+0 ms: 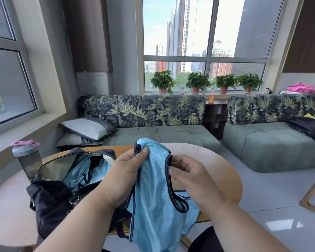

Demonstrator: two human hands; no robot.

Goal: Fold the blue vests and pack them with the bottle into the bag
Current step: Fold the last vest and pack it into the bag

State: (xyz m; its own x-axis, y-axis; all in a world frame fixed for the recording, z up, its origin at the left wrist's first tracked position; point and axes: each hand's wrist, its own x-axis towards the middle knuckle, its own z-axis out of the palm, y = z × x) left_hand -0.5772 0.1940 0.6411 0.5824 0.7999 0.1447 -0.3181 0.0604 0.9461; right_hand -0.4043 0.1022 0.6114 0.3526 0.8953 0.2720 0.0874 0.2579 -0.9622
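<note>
Both hands are holding a blue vest up over the table, beside the open bag.

Left hand (125,176) is gripping the blue vest (153,193) at its upper dark-trimmed edge, thumb pressing on the front, fingers curling behind the cloth. Right hand (193,180) is pinching the dark trim on the vest's other side, fingers curling round the edge. Vest is hanging between them, its lower part dropping past the near edge of the wooden table (224,171). Black bag (51,199) is lying unzipped on the table at left, another blue vest (82,176) showing inside it. Bottle (27,159) with pink lid is standing upright just behind the bag, far left.
</note>
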